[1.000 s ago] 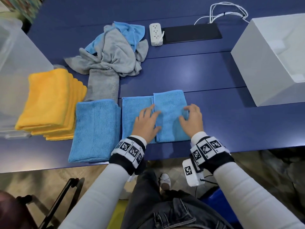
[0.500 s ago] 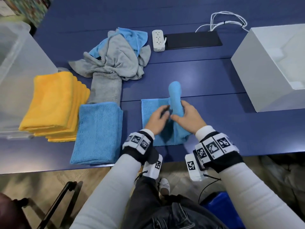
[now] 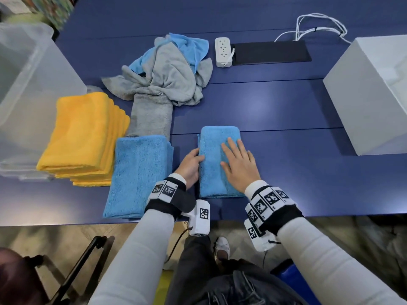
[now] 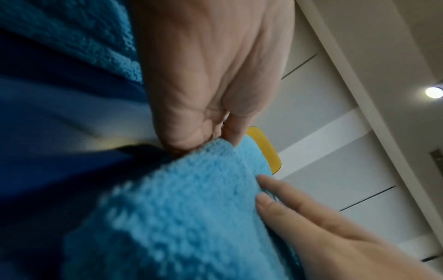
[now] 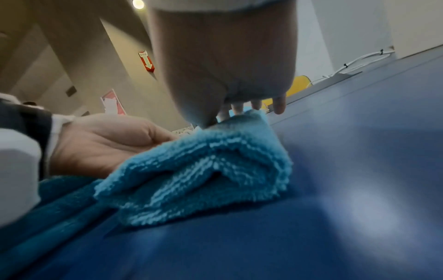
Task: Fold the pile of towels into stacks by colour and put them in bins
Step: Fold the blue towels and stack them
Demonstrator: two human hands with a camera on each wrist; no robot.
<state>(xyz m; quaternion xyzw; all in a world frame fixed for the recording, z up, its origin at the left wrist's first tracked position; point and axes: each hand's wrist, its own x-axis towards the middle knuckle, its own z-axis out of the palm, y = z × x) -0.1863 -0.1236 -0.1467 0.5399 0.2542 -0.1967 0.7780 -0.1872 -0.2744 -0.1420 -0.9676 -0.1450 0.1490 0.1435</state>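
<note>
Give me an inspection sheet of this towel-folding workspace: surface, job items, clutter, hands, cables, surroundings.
Surface: dark blue table, glossy.
Job's things: narrow folded light-blue towel under both hands; wider folded light-blue towel left of it; stack of folded yellow towels; folded grey towel; unfolded heap of grey and blue towels; clear plastic bin at left; white bin at right.
Clutter: flat black pad.
Hands: left hand grips the narrow towel's left edge; right hand lies flat on top, fingers straight.
Cables: white power strip; white cables at the far edge.
Surroundings: black chair frame below the table edge.
</note>
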